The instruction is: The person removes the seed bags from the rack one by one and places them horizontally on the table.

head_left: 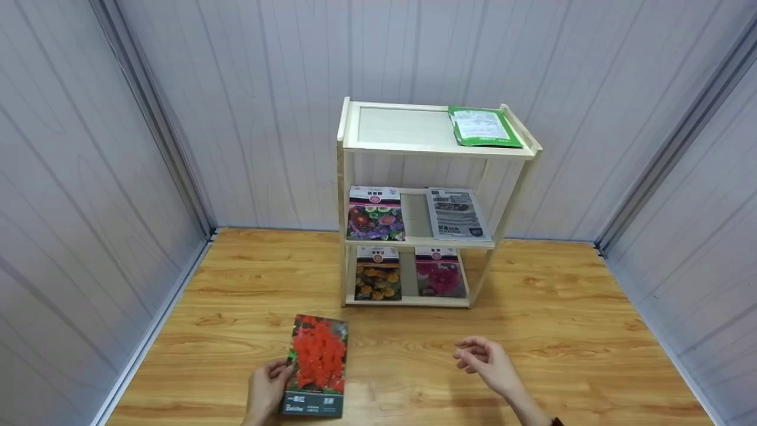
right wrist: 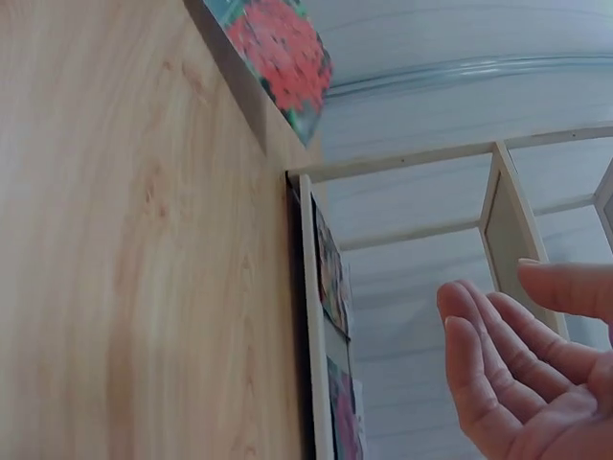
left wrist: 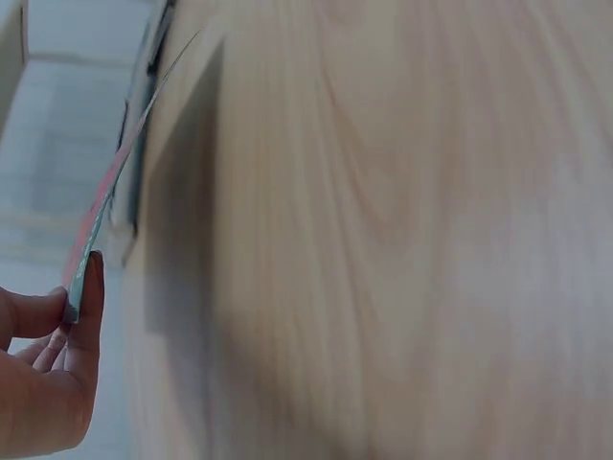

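Note:
My left hand (head_left: pixel 269 384) pinches the left edge of a flower seed packet (head_left: pixel 318 361) between thumb and fingers. Red blossoms cover its front, above a dark band with white lettering. Seen edge-on in the left wrist view, the packet (left wrist: pixel 110 182) is thin and tilts above the wooden floor. Off to the right, my right hand (head_left: pixel 488 364) hovers with loosely bent fingers and holds nothing. In the right wrist view its thumb and fingers are apart, and the red-flowered packet (right wrist: pixel 280 53) shows at the top.
A three-tier pale wooden shelf (head_left: pixel 420 242) stands against the back wall. On top lies a green-and-white packet (head_left: pixel 485 126). The middle tier bears a mixed-flower packet (head_left: pixel 375 216) and a grey printed one (head_left: pixel 457 214); below lie orange-flower (head_left: pixel 378 278) and pink-flower packets (head_left: pixel 440 275).

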A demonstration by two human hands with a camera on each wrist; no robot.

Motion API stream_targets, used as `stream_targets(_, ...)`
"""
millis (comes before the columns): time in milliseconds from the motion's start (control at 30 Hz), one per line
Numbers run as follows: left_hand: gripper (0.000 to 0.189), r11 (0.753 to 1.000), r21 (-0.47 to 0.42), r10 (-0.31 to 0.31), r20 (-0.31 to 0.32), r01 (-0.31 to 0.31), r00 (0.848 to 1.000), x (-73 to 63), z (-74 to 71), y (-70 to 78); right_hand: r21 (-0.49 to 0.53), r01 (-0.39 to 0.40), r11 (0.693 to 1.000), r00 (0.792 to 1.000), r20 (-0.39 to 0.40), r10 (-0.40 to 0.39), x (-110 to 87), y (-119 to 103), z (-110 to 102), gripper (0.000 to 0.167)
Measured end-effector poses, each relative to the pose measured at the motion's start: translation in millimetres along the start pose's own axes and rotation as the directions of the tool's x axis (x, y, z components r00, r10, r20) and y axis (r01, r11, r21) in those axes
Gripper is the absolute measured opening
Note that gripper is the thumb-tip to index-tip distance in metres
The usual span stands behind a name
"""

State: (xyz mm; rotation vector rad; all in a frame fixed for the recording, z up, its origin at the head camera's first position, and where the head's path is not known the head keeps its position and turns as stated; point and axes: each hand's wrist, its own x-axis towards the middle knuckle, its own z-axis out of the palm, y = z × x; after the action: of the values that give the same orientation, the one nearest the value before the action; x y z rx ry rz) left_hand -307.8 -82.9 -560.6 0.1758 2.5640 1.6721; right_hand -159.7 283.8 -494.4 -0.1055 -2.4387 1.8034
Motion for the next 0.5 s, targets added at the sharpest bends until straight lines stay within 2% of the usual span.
stream_targets(233,0.021,0.994,0.092,-0.06,-0.012,0.061,0.998,13.6,-32.2,-15.9,-0.051,0.005,0.999,0.999,-0.043,-0.007,5.0,-7,-29,0.029)
stream_targets(267,0.021,0.993,0.103,-0.062,-0.014,0.063,0.998,15.1,-36.6,-17.6,-0.066,0.01,0.998,0.999,-0.052,-0.013,5.4,-10,-32,0.029)
stream_targets(400,0.019,0.982,0.187,-0.002,-0.031,0.008,1.0,18.3,-52.9,-25.4,-0.118,0.049,0.992,0.995,-0.085,-0.06,6.5,-22,-44,0.027)
stream_targets(500,0.019,0.964,0.264,-0.02,-0.018,0.024,1.0,20.2,-63.1,-29.4,-0.185,0.046,0.982,0.991,-0.117,-0.069,7.8,-36,-50,0.026)
